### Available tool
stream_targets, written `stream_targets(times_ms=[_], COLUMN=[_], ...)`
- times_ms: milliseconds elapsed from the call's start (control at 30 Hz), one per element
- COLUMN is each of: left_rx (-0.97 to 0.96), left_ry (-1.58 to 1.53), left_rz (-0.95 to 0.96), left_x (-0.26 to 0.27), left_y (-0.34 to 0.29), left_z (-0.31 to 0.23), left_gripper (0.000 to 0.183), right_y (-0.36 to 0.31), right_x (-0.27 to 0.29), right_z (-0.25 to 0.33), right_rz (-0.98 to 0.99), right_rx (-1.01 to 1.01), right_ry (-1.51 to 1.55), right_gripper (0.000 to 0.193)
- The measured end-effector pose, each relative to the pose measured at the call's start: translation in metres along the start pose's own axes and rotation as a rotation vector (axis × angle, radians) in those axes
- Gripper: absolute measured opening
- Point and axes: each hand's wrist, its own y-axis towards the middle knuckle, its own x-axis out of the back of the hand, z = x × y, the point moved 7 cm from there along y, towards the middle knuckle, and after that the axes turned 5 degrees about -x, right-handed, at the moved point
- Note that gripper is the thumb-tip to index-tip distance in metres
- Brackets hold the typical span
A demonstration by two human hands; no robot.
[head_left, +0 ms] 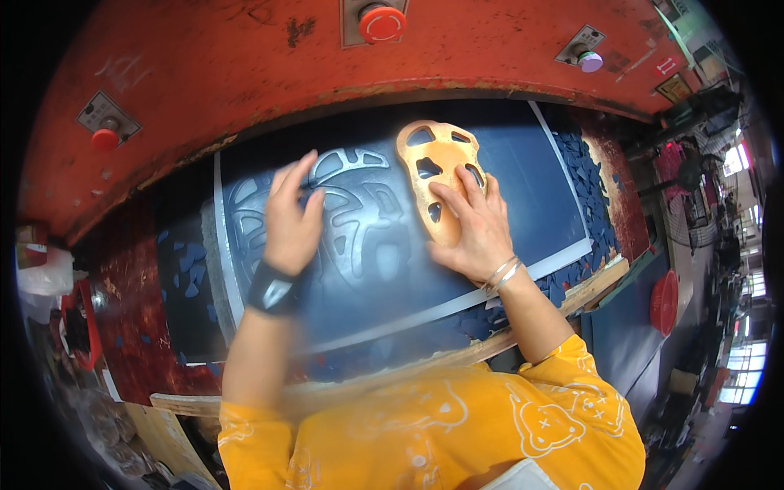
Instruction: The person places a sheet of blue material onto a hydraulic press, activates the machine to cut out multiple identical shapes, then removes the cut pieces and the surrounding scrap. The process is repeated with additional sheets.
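A gold, sole-shaped cutting die [442,158] with several cut-out openings lies on a dark blue sheet [528,189]. My right hand [476,233], with bangles at the wrist, grips the die's lower right part, fingers across its top and thumb by the lower edge. To the left, my left hand [291,220] hovers over or lightly meets the sheet; its fingers are apart and hold nothing. A dark band [272,287] circles that wrist. Between the hands, curved cut outlines [351,214] mark the sheet, partly covered by my left hand.
A red machine beam [245,57] spans the far side, bearing red push buttons [382,24] and a pale purple knob [590,61]. Blue offcuts [576,155] lie around the sheet. A wooden strip [600,284] edges the near side. At right stands a red basket [664,302].
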Motion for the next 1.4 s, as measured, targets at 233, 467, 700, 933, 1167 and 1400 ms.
stream_targets(times_ms=[233, 467, 700, 933, 1167, 1400], left_rx=[0.948, 0.693, -0.079, -0.087, -0.08, -0.068], left_ry=[-1.463, -0.731, 0.069, 0.111, 0.197, 0.265], left_rz=[-0.168, 0.275, 0.235, 0.207, 0.162, 0.079], left_x=[0.014, -0.002, -0.007, -0.009, -0.009, -0.009], left_y=[-0.141, -0.204, -0.22, -0.226, -0.242, -0.253], left_z=[-0.017, -0.066, -0.096, -0.097, -0.099, -0.102], left_gripper=[0.023, 0.011, 0.016, 0.018, 0.025, 0.031], right_y=[-0.001, -0.002, -0.029, -0.067, -0.107, -0.155], right_x=[0.002, -0.001, 0.06, 0.128, 0.167, 0.026], right_z=[0.007, -0.002, -0.064, -0.114, -0.103, -0.058], right_rz=[0.01, 0.022, -0.568, -1.059, -1.286, -0.6], right_rx=[0.002, 0.03, 0.066, 0.052, 0.141, 0.247], right_ry=[-0.026, 0.022, 0.466, 0.43, 0.512, 0.046], right_gripper=[0.067, 0.07, 0.047, 0.063, 0.046, 0.029])
